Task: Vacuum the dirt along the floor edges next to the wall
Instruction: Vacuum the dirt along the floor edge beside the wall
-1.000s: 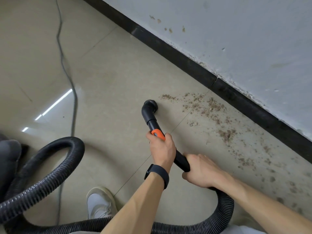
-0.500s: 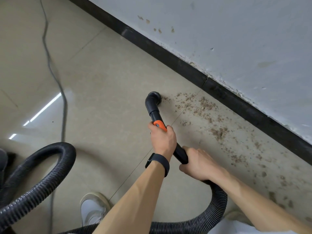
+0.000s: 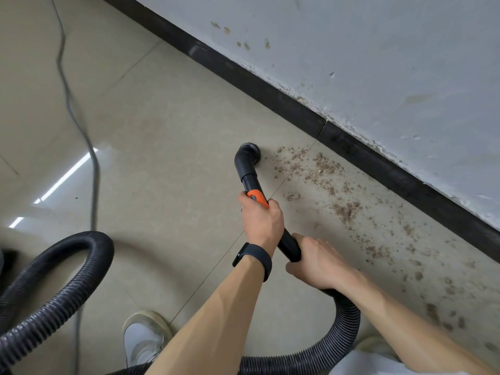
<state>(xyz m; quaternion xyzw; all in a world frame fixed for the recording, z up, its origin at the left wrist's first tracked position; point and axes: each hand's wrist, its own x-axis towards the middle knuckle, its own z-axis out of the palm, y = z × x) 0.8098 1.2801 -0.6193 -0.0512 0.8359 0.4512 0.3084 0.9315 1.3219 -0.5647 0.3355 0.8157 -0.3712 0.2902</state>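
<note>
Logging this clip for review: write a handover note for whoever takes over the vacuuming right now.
Left hand grips the wand at its orange collar. Right hand grips it lower, where the hose joins.
Nozzle is down at the floor, at the left end of the dirt, apart from the baseboard.
Done: floor left of the nozzle shows no dirt.
Left: the whole band of dirt running right along the baseboard.
Cord lies on the floor to the left.
</note>
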